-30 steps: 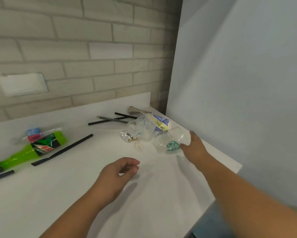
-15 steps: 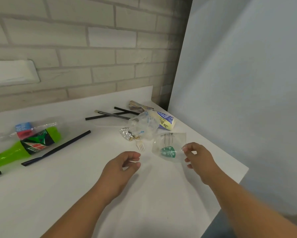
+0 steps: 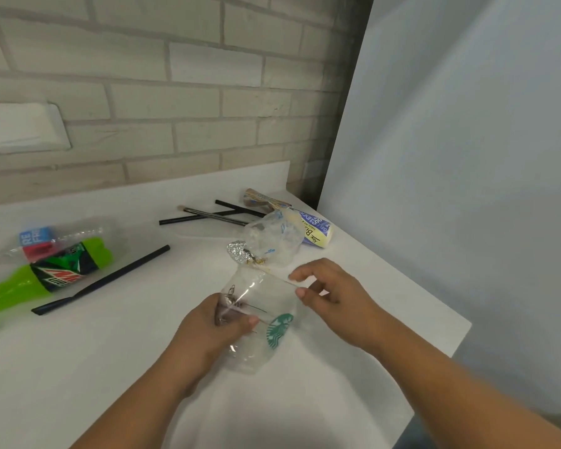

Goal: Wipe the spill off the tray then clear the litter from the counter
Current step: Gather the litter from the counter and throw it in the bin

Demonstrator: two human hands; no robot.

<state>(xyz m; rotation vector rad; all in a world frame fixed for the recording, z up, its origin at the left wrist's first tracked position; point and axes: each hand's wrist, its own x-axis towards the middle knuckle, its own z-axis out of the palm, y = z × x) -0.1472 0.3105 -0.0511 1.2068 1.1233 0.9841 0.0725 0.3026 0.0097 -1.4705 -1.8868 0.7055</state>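
Note:
A clear plastic cup (image 3: 266, 306) with a green logo is held above the white counter (image 3: 78, 367), tilted with its rim up and away from me. My left hand (image 3: 214, 332) grips its left side, thumb across the front. My right hand (image 3: 331, 296) pinches the rim at the upper right. Litter lies behind the cup: a foil ball (image 3: 238, 251), a crumpled clear bag (image 3: 272, 241) and a blue and yellow wrapper (image 3: 315, 230). No tray or spill is in view.
A green soda bottle (image 3: 45, 277) lies at the left beside a clear packet with a red and blue label (image 3: 39, 243). Black straws (image 3: 101, 280) (image 3: 208, 215) lie across the counter. A brick wall stands behind, a pale panel (image 3: 451, 157) at the right edge.
My right hand carried the cup from the litter pile toward me. My left hand rose from the counter and took hold of the cup's left side.

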